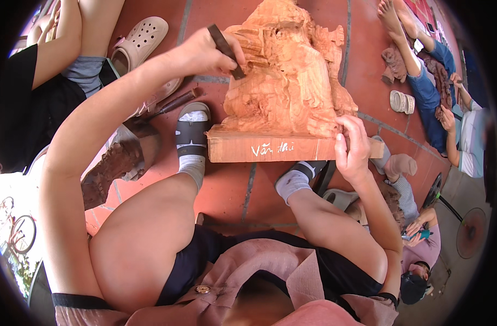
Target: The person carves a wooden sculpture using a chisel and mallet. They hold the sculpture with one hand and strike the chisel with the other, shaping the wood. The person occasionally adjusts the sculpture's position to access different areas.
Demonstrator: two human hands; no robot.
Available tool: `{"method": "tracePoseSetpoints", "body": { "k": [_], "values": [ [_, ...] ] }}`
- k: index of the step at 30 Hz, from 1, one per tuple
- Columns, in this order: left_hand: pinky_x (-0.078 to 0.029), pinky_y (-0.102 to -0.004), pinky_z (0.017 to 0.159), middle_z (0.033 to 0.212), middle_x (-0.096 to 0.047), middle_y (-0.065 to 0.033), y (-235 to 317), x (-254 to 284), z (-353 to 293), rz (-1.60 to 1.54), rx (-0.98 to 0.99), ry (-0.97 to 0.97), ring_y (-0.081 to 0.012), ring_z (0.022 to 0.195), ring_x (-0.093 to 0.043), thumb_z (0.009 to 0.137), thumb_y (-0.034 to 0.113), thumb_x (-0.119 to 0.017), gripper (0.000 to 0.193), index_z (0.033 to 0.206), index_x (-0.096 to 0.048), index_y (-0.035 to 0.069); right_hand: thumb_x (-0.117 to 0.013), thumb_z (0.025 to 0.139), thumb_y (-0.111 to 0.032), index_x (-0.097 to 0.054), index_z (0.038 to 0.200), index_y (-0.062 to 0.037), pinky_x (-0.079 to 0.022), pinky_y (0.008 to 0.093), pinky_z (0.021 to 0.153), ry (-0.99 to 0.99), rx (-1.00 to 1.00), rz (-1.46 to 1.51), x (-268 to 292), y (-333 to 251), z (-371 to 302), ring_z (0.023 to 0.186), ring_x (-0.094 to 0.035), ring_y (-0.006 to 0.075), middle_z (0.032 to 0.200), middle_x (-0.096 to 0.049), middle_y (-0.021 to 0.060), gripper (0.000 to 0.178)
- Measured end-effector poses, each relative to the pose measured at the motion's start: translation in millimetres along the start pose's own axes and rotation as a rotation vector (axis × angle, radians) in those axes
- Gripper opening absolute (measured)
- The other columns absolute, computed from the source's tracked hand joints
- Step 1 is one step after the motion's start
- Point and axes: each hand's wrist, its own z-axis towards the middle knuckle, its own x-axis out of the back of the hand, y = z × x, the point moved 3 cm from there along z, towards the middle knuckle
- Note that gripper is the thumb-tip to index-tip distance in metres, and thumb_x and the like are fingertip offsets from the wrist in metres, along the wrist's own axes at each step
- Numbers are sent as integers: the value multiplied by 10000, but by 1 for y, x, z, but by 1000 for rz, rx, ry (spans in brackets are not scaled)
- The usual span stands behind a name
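A reddish-orange wood carving (pixel 286 81) stands between my feet on its thick rectangular base (pixel 232 149), with white handwriting on the front edge. My left hand (pixel 213 54) is closed round a dark, flat, narrow strip (pixel 222 46). The strip's lower end meets the carving's left side; its exact kind is unclear. At the base's right end, my right hand (pixel 354 144) grips the wood, thumb on the front edge and fingers on top.
Reddish floor tiles lie underneath. A dark-handled tool (pixel 177 101) is by my left foot, near a beige clog (pixel 142 41) and a brown carved piece (pixel 110 171). People sit at both sides; one at lower right holds a teal tool (pixel 419 234). A round fan (pixel 473 232) stands beyond.
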Motion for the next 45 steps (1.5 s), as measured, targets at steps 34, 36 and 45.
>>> {"method": "tracePoseSetpoints", "body": {
  "k": [34,36,45],
  "values": [
    [-531,-217,639,757,-656,-26,-6,-16,0,-166,33,107,-87,666,-629,788,-57,-661,132,877,-642,39,-559,773,20,-562,1101,-22,-492,407,810,27,67,-35,1,0,2,948,-588,346,1042,-578,171,330],
    [-531,-216,637,752,-656,-24,-6,-11,-1,-141,13,126,-84,660,-626,788,-53,-664,126,873,-645,37,-560,774,17,-563,1100,-21,-491,407,811,25,70,-40,2,-2,2,950,-587,349,1044,-577,173,329],
    [-543,-214,641,843,-661,-2,1,-23,9,-51,41,48,-83,735,-638,779,9,-702,144,910,-664,58,-563,769,13,-569,1100,-20,-493,408,817,29,72,-52,2,-1,2,947,-592,357,1041,-583,177,333]
  ]
}}
